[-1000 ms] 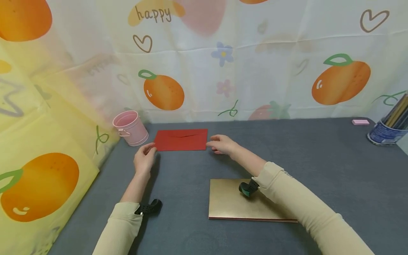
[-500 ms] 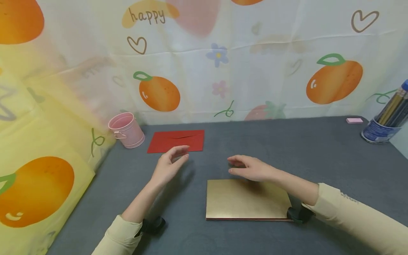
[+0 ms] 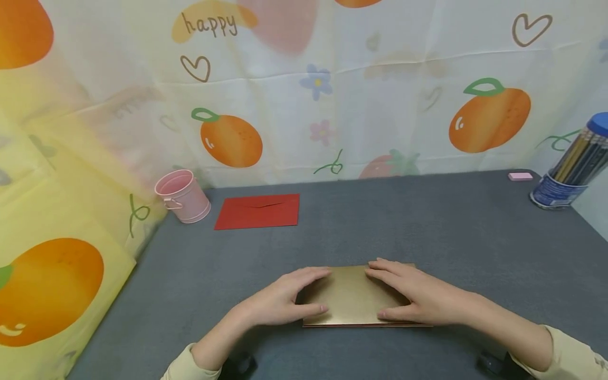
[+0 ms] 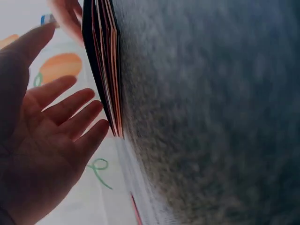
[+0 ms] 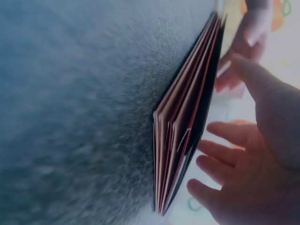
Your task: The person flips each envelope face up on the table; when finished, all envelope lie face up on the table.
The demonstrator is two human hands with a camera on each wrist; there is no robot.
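Note:
A flat rectangular stack with a shiny gold top lies on the grey table, near the front. Its side shows several thin reddish layers in the left wrist view, and they fan apart slightly at a corner in the right wrist view. Over the stack's left end is my left hand, thumb apart from the relaxed fingers. My right hand mirrors it over the right end, fingers spread. Neither hand curls round the stack; in the wrist views the fingertips reach close to its top face. A red envelope lies farther back, left of centre.
A pink pail stands at the back left. Toward the back right are a pink eraser and a blue holder full of pencils. A fruit-print cloth hangs behind the table, and yellow cloth borders the left side.
Both hands have left the ends of the red envelope and come back toward the front, now over the two ends of the gold-topped stack. The envelope stays on the table.

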